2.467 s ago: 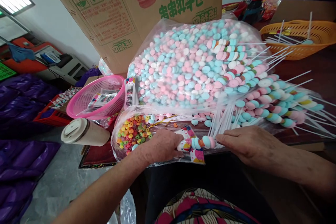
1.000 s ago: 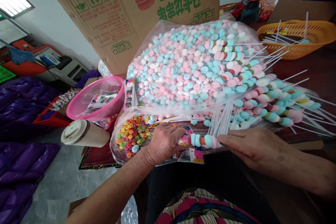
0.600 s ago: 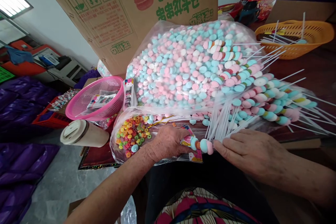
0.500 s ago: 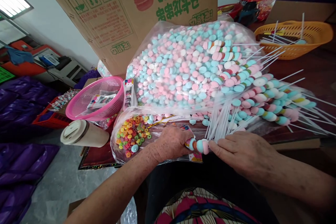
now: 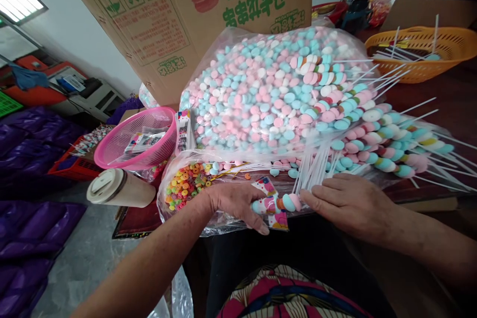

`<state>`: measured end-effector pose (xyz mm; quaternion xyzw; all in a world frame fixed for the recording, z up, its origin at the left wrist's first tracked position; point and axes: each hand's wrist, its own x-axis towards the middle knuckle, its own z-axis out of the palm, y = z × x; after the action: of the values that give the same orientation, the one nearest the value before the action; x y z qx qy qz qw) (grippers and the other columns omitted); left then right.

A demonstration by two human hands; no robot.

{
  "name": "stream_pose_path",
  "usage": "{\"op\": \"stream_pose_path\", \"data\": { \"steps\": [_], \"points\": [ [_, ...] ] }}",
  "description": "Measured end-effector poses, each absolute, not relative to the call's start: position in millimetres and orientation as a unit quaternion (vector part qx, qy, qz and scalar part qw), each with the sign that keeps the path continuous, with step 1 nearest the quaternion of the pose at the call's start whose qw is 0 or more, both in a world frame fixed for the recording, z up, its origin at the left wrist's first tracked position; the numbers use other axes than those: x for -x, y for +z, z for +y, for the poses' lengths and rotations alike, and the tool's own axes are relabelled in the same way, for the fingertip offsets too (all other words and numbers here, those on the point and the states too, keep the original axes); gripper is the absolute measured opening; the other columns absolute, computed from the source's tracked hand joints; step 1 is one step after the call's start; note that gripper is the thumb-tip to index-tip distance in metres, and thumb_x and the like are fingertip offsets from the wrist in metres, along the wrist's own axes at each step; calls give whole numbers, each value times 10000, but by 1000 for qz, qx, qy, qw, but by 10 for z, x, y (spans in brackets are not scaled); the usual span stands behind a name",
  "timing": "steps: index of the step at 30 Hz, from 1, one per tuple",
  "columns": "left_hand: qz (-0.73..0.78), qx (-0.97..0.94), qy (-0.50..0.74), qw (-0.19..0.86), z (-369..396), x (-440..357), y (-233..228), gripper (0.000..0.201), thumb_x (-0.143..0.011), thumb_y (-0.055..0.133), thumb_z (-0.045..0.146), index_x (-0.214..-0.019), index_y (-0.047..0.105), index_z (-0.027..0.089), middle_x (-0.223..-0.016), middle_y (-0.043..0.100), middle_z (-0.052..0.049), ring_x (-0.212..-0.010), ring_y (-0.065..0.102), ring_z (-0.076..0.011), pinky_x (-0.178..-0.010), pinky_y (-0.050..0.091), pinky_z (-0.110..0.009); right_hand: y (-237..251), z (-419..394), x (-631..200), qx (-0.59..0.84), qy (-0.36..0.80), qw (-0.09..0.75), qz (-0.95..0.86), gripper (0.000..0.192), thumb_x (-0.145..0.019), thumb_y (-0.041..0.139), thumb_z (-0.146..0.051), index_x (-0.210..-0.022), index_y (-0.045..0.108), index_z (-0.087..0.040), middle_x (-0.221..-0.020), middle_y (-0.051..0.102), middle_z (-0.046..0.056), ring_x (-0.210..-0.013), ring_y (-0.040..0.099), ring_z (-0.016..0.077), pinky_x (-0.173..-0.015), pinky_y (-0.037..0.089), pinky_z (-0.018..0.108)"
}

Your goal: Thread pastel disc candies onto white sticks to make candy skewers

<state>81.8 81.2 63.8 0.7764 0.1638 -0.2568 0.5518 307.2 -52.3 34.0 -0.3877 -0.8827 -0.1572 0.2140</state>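
My two bare hands meet over one candy skewer (image 5: 289, 203), held crosswise in front of my lap, with a printed wrap (image 5: 267, 204) around its left part and blue and pink candies showing at its right end. My left hand (image 5: 238, 203) is loose at the wrapped end, thumb spread away from the fingers. My right hand (image 5: 348, 206) has its fingers pressed together, pinching the skewer just beyond the last pink candy; the stick itself is hidden.

One large clear bag (image 5: 236, 37) bulges with pink, blue and white candies, too many to count. One smaller clear bag (image 5: 219, 227) holds ring-shaped candies. There is one bundle of white sticks (image 5: 311, 169), and a heap of strung skewers (image 5: 387, 134) overlapping past counting. One orange basket (image 5: 456, 42) has two sticks standing upright among others lying flat; one pink basket (image 5: 172, 131) contains printed packets. One lidded cup (image 5: 130, 190) leans beside it.

The table (image 5: 445, 97) is dark red-brown. Behind stands one big carton (image 5: 156, 25), its "Macaron" lettering upside down. Purple bags (image 5: 22, 246) lie on the grey floor (image 5: 84, 248); the wall (image 5: 89, 10) is pale.
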Motion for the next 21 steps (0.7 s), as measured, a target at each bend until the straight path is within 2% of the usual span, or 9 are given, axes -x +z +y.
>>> {"op": "stream_pose_path", "data": {
  "steps": [2,7,9,13,18,21],
  "points": [
    [196,-823,-224,484,764,-834,597,221,-751,648,335,-913,619,187,-765,640,25,-698,601,-142,-662,462,-234,353,-542,-3067,418,-128,195,-878,260,-833,392,-38,-948,605,-131,-643,598,19,-544,520,144,-532,333,279],
    [306,-930,-165,120,572,-879,570,179,-748,603,297,-883,631,182,-809,685,-72,-771,639,-255,-694,486,-340,376,-558,-3087,493,149,197,-834,252,-892,378,-115,-843,616,-182,-700,648,13,-609,592,118,-543,376,217],
    [305,-937,-158,62,525,-890,574,205,-756,576,312,-906,625,181,-805,690,-88,-760,646,-282,-680,492,-372,372,-554,-3076,495,183,207,-824,263,-913,367,-150,-837,617,-183,-700,652,15,-624,605,124,-560,390,219],
    [309,-939,-131,70,497,-911,575,267,-747,578,342,-974,616,206,-847,699,-71,-798,646,-271,-684,487,-347,357,-562,-3005,486,100,199,-845,260,-886,368,-96,-894,614,-180,-703,647,12,-594,585,121,-527,346,223],
    [343,-918,-111,162,538,-899,602,353,-695,631,505,-920,652,234,-794,691,-30,-736,633,-220,-645,456,-276,397,-611,-2974,407,-162,208,-874,270,-858,357,-33,-966,592,-113,-634,596,15,-546,515,144,-550,313,286],
    [365,-903,-99,205,558,-878,610,364,-658,659,551,-843,680,237,-753,682,-12,-734,616,-195,-640,429,-243,419,-658,-2978,389,-196,197,-878,253,-875,352,-44,-994,569,-95,-670,599,22,-576,505,149,-596,337,312]
  ]
}}
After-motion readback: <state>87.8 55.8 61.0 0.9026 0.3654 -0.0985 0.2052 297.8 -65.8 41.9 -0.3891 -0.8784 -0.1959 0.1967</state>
